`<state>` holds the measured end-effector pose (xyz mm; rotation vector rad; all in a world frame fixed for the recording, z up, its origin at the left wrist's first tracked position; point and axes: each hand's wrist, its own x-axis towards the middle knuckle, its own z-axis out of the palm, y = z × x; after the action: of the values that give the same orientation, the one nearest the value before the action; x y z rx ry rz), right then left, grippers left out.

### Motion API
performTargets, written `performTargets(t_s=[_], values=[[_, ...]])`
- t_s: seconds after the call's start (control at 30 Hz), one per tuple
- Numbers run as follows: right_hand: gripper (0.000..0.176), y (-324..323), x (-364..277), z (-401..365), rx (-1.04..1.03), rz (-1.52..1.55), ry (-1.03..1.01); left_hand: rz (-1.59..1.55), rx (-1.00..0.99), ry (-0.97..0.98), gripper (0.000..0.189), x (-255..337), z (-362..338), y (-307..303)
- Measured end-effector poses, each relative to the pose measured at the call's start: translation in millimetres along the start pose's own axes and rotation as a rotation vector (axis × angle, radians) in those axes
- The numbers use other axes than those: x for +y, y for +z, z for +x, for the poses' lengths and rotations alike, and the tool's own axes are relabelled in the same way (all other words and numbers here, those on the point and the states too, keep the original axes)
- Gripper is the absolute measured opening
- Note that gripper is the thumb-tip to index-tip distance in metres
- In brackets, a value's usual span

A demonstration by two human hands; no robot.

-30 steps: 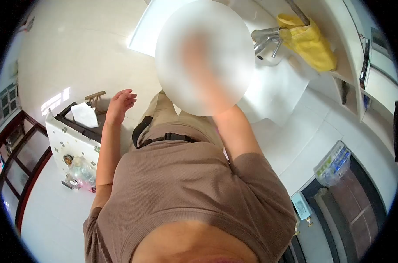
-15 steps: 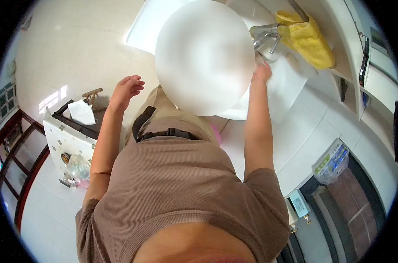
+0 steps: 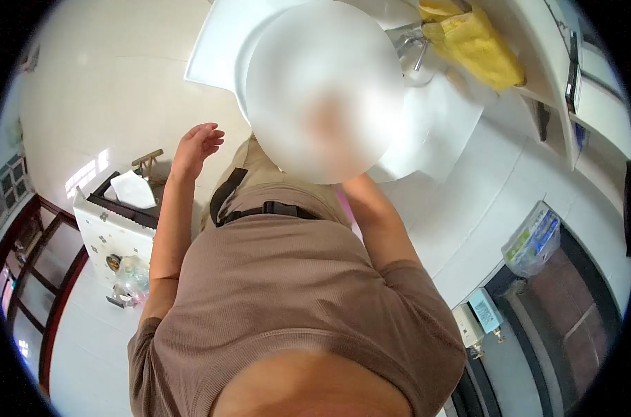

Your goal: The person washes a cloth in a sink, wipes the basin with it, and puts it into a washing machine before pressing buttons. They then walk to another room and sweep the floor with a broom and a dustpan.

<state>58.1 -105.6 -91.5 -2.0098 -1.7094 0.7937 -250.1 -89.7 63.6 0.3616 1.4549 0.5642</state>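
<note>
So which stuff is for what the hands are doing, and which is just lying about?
Seems in use:
right hand, blurred
white basin
tap, probably

Seems just lying about:
yellow cloth by the tap
small wooden frame
clear bag of packets
white sheet

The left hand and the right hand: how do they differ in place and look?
The left hand is over the pale floor; the right hand is at the white basin. The left hand shows loosely bent fingers; the right hand is too blurred to make out. Both forearms are bare below brown sleeves.
</note>
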Motion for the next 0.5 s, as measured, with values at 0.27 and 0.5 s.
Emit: performTargets(t_s=[0.27,0.5], values=[[0.013,-14,-103,29,-0.283,0.425,-0.329,0.081,-0.001,-0.008,0.029,0,-2,6],[0.016,-111,-48,-75,-0.565,0.192,-0.129,0.105,-0.056,-0.028,0.027,-4,8,27]])
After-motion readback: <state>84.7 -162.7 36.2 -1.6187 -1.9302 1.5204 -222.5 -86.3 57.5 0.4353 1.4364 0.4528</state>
